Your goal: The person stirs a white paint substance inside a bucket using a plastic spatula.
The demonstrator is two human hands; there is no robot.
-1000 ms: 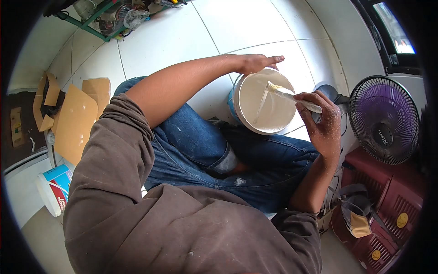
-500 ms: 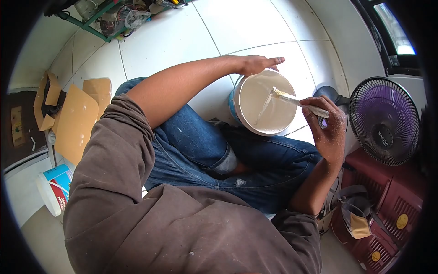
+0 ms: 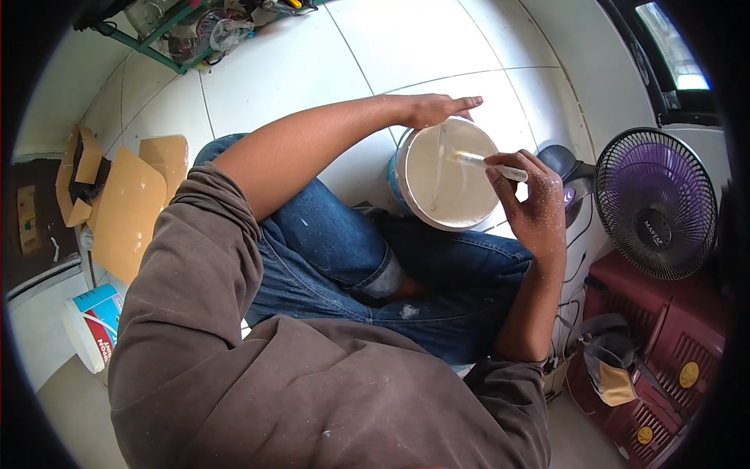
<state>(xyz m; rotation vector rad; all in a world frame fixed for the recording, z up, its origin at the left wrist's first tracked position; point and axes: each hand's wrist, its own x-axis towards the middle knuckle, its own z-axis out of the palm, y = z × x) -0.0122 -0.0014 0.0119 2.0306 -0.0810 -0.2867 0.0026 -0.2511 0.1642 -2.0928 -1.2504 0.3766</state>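
Observation:
A round bucket [image 3: 402, 176] of off-white paint stands on the tiled floor before my crossed legs, tilted a little toward me. My left hand [image 3: 439, 110] grips its far rim, thumb stretched out to the right and the other fingers mostly hidden behind the wall. In my right hand [image 3: 531, 184] is a paint brush [image 3: 509, 173], pinched by its pale handle over the bucket's right side. The bristles point left over the paint, and they look blurred. A pale stick or streak [image 3: 441, 160] runs down across the paint. White specks dot my right hand and forearm.
A black and purple fan [image 3: 656, 205] stands at the right, above a dark red crate [image 3: 687, 344] with a mask [image 3: 609, 375] on it. At the left are an opened cardboard box [image 3: 129, 211] and a paint tub [image 3: 90, 324]. A green rack [image 3: 144, 45] is at the upper left.
My right hand has moved left with the brush, whose bristles have shifted lower left over the paint. My left hand still holds the rim.

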